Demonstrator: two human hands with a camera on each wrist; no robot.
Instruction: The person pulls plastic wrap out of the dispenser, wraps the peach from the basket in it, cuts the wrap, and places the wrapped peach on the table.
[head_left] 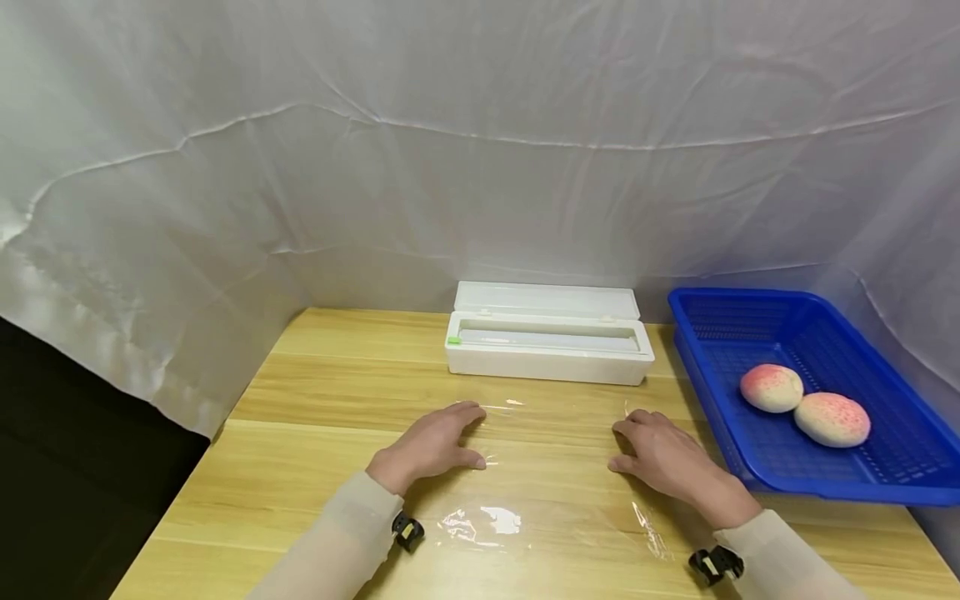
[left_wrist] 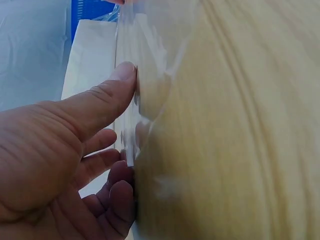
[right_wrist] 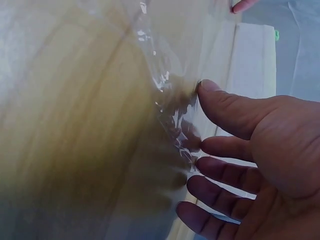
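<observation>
A sheet of clear cling film lies on the wooden table, its outline shown mostly by glints and creases. My left hand rests at the left side of the sheet, fingers relaxed and thumb apart from them. On the opposite side my right hand touches the wrinkled edge with spread fingertips. Up close in the right wrist view, the crumpled film runs along the thumb and fingertips. In the left wrist view the thumb lies over the film edge. Neither hand's fingers close round the film.
Behind the hands stands a white cling film dispenser, lid raised, a roll inside and a green slider at its left. At right, a blue basket holds two peaches. Grey cloth hangs behind.
</observation>
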